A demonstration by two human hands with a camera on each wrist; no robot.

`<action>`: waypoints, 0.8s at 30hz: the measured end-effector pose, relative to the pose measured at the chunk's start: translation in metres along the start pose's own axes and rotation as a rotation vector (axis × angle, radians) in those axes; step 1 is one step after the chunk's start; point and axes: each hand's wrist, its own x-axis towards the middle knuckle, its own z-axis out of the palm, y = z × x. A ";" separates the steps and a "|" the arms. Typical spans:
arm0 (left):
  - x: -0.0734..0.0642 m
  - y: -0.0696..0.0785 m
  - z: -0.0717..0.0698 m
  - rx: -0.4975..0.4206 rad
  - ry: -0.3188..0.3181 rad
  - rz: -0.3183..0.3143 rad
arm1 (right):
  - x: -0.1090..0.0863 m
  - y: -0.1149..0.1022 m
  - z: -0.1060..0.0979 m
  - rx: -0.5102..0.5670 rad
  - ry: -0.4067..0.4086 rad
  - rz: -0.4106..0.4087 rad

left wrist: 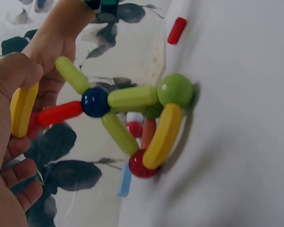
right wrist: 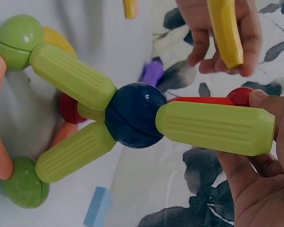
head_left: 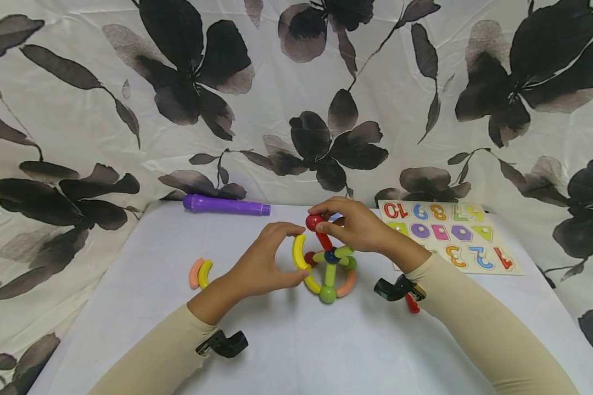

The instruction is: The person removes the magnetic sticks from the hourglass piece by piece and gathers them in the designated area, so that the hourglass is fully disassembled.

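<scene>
My left hand [head_left: 259, 263] pinches a yellow curved stick [head_left: 298, 251] between thumb and fingers, left of a magnetic stick-and-ball structure. With thumb and fingertips, my right hand [head_left: 361, 224] holds the red ball [head_left: 313, 221] topping a red stick [head_left: 323, 242]. That stick joins a dark blue ball [right wrist: 135, 115] at the structure's centre. Light green sticks [right wrist: 73, 75] spread from the blue ball, one of them pointing freely upward. Below, green balls [head_left: 328, 294], a dark red ball [left wrist: 143, 164] and curved yellow and salmon sticks [head_left: 347, 283] form a ring on the table.
A purple toy microphone [head_left: 227, 205] lies at the back left. Loose salmon [head_left: 195, 274] and yellow [head_left: 205, 274] curved sticks rest at left. At right are a number-and-shape puzzle board [head_left: 449, 237] and a red stick [head_left: 412, 305]. A light blue piece [right wrist: 97, 207] shows beyond the structure.
</scene>
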 end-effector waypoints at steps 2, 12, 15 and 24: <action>-0.005 -0.003 -0.003 0.016 -0.012 -0.027 | 0.000 0.000 0.000 -0.001 0.000 0.003; -0.032 -0.032 -0.022 0.075 -0.038 -0.126 | 0.001 -0.001 0.001 0.011 -0.003 0.023; -0.042 -0.043 -0.027 0.085 -0.039 -0.146 | 0.001 -0.002 0.001 0.017 -0.005 0.024; -0.066 -0.070 -0.044 0.162 -0.056 -0.148 | 0.001 -0.002 0.001 0.027 -0.004 0.022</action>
